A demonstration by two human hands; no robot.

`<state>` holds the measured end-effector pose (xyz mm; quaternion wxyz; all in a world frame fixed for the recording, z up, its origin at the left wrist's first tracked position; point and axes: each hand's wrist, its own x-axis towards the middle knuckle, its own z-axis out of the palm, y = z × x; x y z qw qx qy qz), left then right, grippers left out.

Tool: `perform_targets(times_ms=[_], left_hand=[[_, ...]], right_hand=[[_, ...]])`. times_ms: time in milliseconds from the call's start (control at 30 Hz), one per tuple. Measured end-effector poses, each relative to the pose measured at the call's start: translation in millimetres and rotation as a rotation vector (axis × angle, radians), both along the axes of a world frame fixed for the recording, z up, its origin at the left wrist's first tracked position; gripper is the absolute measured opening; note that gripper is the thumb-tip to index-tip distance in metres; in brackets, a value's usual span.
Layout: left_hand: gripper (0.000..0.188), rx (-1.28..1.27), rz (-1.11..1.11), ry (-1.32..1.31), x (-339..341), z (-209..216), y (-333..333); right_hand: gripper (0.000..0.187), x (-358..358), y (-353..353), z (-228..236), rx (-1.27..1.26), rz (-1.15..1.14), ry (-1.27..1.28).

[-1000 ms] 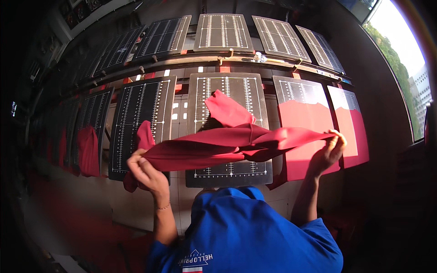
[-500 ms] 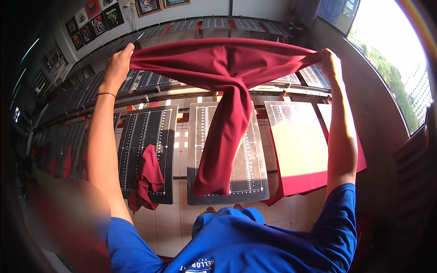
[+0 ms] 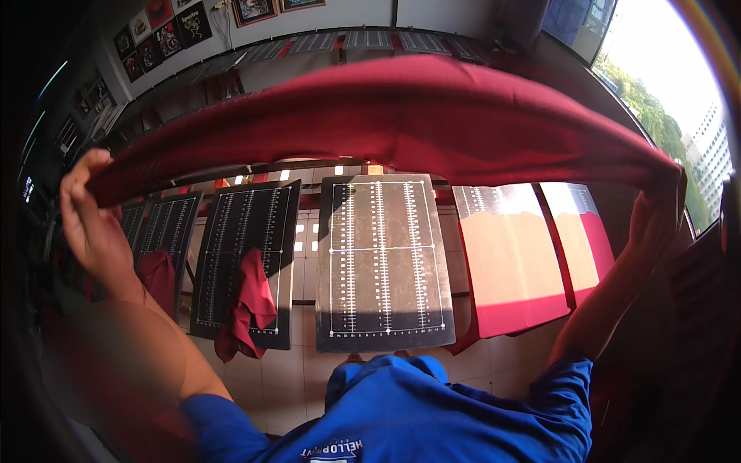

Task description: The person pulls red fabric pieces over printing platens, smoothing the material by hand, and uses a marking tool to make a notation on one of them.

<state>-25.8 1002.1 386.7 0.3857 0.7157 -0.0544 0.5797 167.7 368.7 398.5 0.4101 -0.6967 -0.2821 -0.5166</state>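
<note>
Maroon cloth spans left to right, clear of the central board; left hand and right hand clamp opposite ends between fingers.

Wide stretched dark-red cloth: raised between left hand and right hand, barring the way forward.
Central rectangular dark board with white ruled lines: open from above, below the cloth's near edge.
Left black ruled board: partly obstructed by a crumpled dark-red cloth.
Gap between both boards: narrow, down to pale floor tiles.
</note>
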Motion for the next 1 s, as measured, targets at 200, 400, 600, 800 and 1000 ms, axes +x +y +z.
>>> perform_targets(times_ms=[200,400,600,800,1000], left_hand=[[0.028,-0.325,-0.351,0.285,-113,-142,-59],[0.035,-0.473,0.003,0.931,-160,-289,-86],[0.028,-0.656,-0.173,1.357,-169,-407,-102],[0.060,-1.112,-0.337,1.297,-62,-529,-90],[0.055,-1.109,-0.192,1.184,-153,-604,-85]], right_hand=[[0.019,-104,1,-153,0.535,0.643,0.647],[0.009,-143,16,-269,0.183,0.250,1.279],[0.016,-145,9,-373,-0.197,0.237,1.702],[0.052,-81,77,-490,0.410,0.301,1.572],[0.045,-143,66,-543,0.685,0.363,1.842]])
